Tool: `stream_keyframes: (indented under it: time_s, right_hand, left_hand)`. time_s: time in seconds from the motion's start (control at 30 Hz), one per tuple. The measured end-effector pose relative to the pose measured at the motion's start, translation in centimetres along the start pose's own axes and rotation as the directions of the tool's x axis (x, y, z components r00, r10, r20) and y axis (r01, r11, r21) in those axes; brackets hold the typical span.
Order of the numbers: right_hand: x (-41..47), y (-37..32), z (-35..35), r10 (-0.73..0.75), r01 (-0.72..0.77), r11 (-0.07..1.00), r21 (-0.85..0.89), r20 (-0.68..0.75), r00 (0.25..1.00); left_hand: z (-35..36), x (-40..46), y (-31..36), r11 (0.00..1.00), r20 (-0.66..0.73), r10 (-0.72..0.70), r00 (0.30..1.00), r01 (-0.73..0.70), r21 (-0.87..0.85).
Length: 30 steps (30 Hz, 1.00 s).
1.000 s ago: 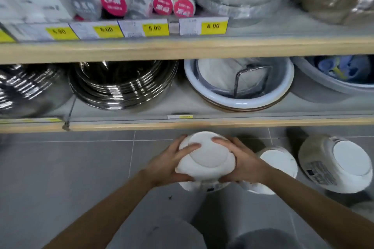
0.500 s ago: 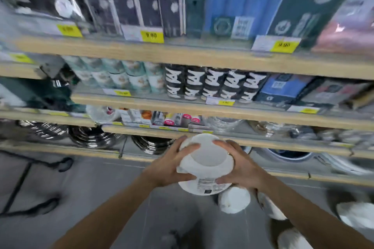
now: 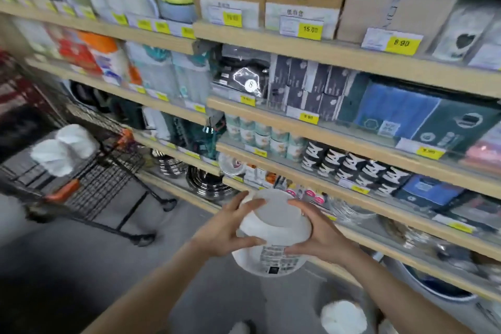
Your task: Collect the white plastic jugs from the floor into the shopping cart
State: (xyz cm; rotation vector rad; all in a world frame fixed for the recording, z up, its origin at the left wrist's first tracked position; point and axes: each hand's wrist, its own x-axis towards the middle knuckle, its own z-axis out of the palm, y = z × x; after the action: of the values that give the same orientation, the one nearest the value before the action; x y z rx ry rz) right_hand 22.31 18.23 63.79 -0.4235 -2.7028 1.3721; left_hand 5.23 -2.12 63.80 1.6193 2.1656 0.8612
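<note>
I hold a white plastic jug [image 3: 273, 233] in front of me at about waist height, its flat bottom turned toward me and a printed label on its lower side. My left hand [image 3: 225, 230] grips its left side and my right hand [image 3: 320, 236] grips its right side, fingers curled over the rim. The black wire shopping cart [image 3: 103, 184] with orange trim stands to the left and holds two white jugs [image 3: 62, 149]. Another white jug [image 3: 343, 317] stands on the grey floor below my hands.
Wooden store shelves [image 3: 339, 54] packed with boxed goods, cups and yellow price tags run along the right side. Steel bowls [image 3: 206, 182] and basins sit on the lowest shelf. Grey tiled floor [image 3: 67, 266] lies between me and the cart.
I have risen from a crouch and turned left, lifting the jug off the floor in both hands. The cart with two jugs has come into view at left.
</note>
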Motion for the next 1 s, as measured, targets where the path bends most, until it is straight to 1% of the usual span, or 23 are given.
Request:
stream_keyframes:
  time_s: [0.2,0.4,0.53,0.73,0.8,0.9,1.0]
  right_hand:
    - [4.6,-6.0,4.2,-0.069,0.071,0.997,-0.018,0.100,0.993]
    - [11.2,-12.5,10.6,-0.127,0.142,0.988,-0.054,0.212,0.969]
    - [16.3,-18.2,16.7,-0.162,0.176,0.983,-0.048,0.221,0.962]
    - [23.6,-27.0,25.2,-0.211,0.223,0.975,-0.025,0.228,0.950]
    - [26.2,-29.2,27.4,-0.216,0.228,0.973,-0.023,0.241,0.946]
    - [30.4,-31.9,30.1,-0.230,0.246,0.969,-0.033,0.261,0.938]
    - [34.5,-33.8,32.5,-0.235,0.255,0.966,-0.036,0.277,0.932]
  left_hand:
    - [-5.4,-5.8,-3.0,0.995,-0.087,-0.080,0.993,0.084,0.055]
    - [-11.4,-11.4,-8.8,0.986,-0.148,-0.156,0.977,0.163,0.038]
    - [-17.5,-15.8,-14.4,0.973,-0.155,-0.209,0.966,0.221,0.068]
    - [-27.9,-21.8,-21.6,0.969,-0.211,-0.188,0.959,0.216,0.119]
    - [-30.6,-23.1,-24.1,0.962,-0.240,-0.201,0.950,0.238,0.135]
    - [-33.9,-24.4,-27.7,0.956,-0.271,-0.232,0.934,0.271,0.114]
    - [-36.7,-24.8,-31.7,0.955,-0.278,-0.245,0.929,0.281,0.098]
